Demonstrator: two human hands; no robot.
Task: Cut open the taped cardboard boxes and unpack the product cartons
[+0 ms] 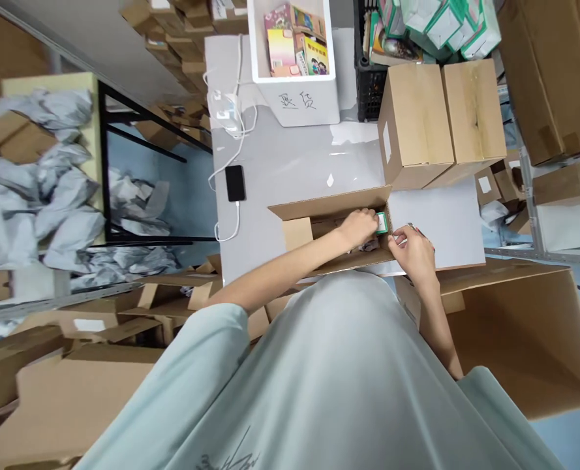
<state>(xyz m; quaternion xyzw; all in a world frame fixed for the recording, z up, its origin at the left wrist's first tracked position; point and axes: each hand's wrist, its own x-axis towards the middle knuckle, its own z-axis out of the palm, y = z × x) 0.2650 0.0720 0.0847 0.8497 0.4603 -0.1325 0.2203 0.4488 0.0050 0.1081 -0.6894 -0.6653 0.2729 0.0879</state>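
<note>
An open cardboard box (297, 234) stands on the table right in front of me, its long flaps folded outward. My left hand (359, 227) reaches inside it with fingers closed on a small green-and-white box (381, 222), near the right end wall. Crumpled packing paper lies low in the carton, partly hidden by my left arm. At the carton's right end, my right hand (413, 251) has thumb and fingers pinched together at the edge of the cardboard.
A white bin (297, 101) of books stands at the table's back. Two closed cartons (419, 124) and a black crate (370, 88) sit back right. A black phone (235, 183) with a white cable lies left. A large open carton (519, 339) is below right; grey parcels (40, 176) fill the left.
</note>
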